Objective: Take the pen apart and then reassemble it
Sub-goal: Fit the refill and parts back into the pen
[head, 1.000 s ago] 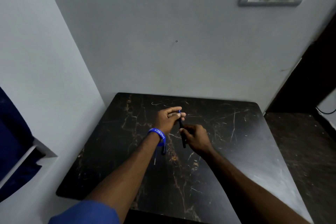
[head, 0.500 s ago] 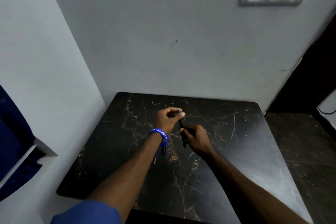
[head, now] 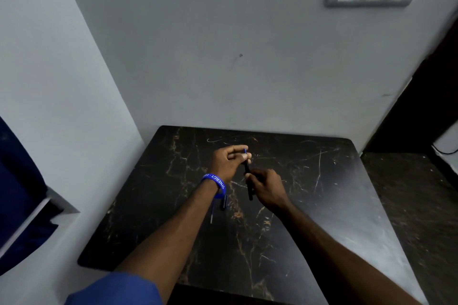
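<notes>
I see the pen (head: 248,182) as a slim black barrel, tilted, held above the middle of the dark marbled table (head: 322,205). A thin blue refill tip (head: 245,150) pokes from its far end. My left hand (head: 229,161) pinches that upper end between thumb and fingertips; my right hand (head: 269,187) is closed around the lower barrel. Two small dark parts (head: 224,202) lie on the table just behind the blue wristband (head: 215,183). Against half a second ago, the left fingers have curled tighter; the pen has barely shifted.
</notes>
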